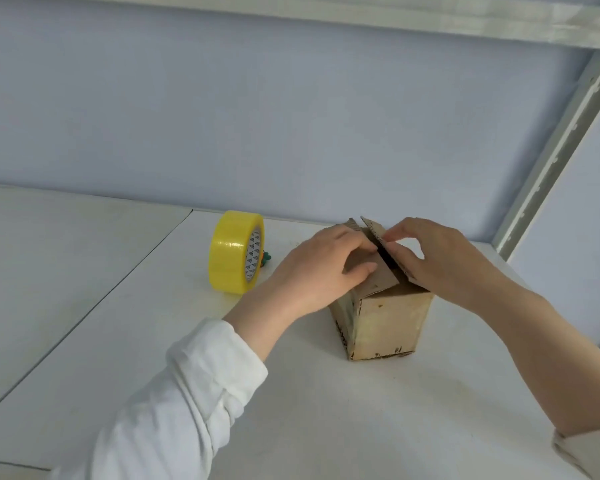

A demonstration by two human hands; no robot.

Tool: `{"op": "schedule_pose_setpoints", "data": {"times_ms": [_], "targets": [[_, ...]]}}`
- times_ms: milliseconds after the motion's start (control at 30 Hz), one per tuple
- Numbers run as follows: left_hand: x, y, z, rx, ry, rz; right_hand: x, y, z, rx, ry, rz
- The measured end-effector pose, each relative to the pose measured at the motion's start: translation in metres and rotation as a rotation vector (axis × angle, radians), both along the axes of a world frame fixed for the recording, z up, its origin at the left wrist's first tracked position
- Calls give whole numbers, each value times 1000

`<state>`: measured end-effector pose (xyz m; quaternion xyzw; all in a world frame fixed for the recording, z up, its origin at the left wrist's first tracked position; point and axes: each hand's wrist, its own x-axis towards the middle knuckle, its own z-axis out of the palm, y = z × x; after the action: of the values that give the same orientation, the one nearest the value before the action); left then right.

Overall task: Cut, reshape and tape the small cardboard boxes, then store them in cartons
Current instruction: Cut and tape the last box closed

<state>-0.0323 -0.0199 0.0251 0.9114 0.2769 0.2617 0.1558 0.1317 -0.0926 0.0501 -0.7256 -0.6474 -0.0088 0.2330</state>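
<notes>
1. A small cardboard box is standing upright on the white tabletop, right of the middle and nearer the far wall than the person.
2. Its two top flaps are meeting in a shallow peak, with a dark gap showing between them.
3. The left hand is lying over the left flap, fingers stretched out nearly straight and pressing on the cardboard, the thumb resting flat lower on the same flap.
4. The right hand is reaching in from the right and holding the right flap, its curled fingers lying along the flap's inner edge and the thumb closing against them.
5. That right flap is sitting tilted, its far corner poking up above the hands.
6. The near side of the box is looking worn, with scuffed, dark-spotted edges.
7. A roll of yellow tape is standing on its edge to the left of the box, near the left hand but apart from it.
8. A small green and orange thing is peeking out from behind the roll; I cannot tell what it is.
9. A white sleeve is covering the left forearm, while the right forearm is showing bare.
10. A pale metal shelf post is slanting up at the far right against the light blue wall.
</notes>
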Motion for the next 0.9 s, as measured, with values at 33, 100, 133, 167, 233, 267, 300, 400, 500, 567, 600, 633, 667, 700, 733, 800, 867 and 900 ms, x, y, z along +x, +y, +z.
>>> {"op": "schedule_pose_setpoints", "data": {"times_ms": [33, 100, 133, 167, 233, 267, 300, 400, 500, 567, 600, 633, 667, 700, 733, 800, 867, 900], "targets": [[-3, 2, 2, -6, -23, 11, -1, 1, 1, -1, -4, 5], [-11, 7, 4, -10, -69, 32, -2, 3, 3, 0, -27, 10], [-16, 11, 5, -14, -91, 45, -3, 4, 4, -1, -36, 11], [-21, 14, 6, -17, -110, 58, -4, 5, 5, -3, -36, 12], [-29, 21, 9, -12, -144, 86, -6, 7, 6, -6, -24, 13], [-34, 24, 11, -2, -156, 109, -7, 8, 6, -3, -23, 14], [-39, 28, 13, 15, -164, 137, -8, 9, 7, 3, -25, 17], [-53, 42, 17, 68, -171, 231, -12, 11, 10, 13, -25, 23], [-66, 60, 16, 93, -152, 309, -17, 13, 15, 26, -11, 13], [-73, 72, 10, 107, -44, 349, -24, 16, 25, 65, 1, 7], [-76, 76, 5, 107, 18, 349, -30, 19, 32, 93, 12, 16], [-80, 77, 0, 112, 63, 332, -38, 22, 39, 115, 28, 35], [-84, 76, -6, 138, 80, 303, -48, 26, 45, 126, 41, 62], [-90, 73, -10, 187, 57, 273, -59, 30, 50, 125, 44, 93], [-96, 68, -13, 233, -9, 255, -70, 36, 53, 113, 38, 126], [-108, 57, -13, 281, -174, 273, -92, 50, 53, 82, 16, 173], [-118, 48, -14, 242, -287, 340, -109, 66, 50, 37, 18, 182], [-121, 43, -14, 178, -331, 397, -115, 72, 49, 1, 26, 176]]}}
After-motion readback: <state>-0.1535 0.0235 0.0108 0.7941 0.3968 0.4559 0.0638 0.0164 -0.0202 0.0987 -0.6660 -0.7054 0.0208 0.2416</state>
